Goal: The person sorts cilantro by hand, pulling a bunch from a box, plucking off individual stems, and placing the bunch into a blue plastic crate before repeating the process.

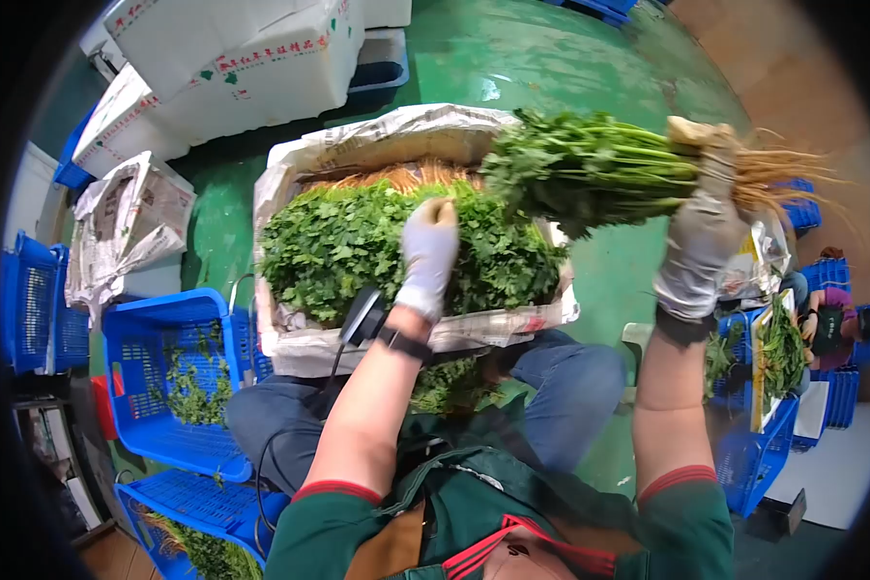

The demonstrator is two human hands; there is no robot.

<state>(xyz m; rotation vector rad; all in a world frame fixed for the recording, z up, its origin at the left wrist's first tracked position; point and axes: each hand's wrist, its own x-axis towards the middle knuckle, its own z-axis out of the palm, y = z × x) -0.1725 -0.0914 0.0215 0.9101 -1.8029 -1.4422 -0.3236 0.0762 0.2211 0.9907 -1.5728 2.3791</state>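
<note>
One bunch [617, 169] fills the right hand's [701, 222] grip; left hand [430, 253] closely curled over greens [333, 242] (contents unclear). Mid-handling, seemingly; next calls for steadiness.

Crates [179, 445] and boxed greens [343, 246] show a produce-packing workshop.

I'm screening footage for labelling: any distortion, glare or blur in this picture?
Head view: strong fisheye bending, with black corners; head view: a pale glare patch on the green floor beyond the paper-lined box; head view: the bundle of greens in the right hand reads fairly clearly, though its root tips look slightly soft.
</note>
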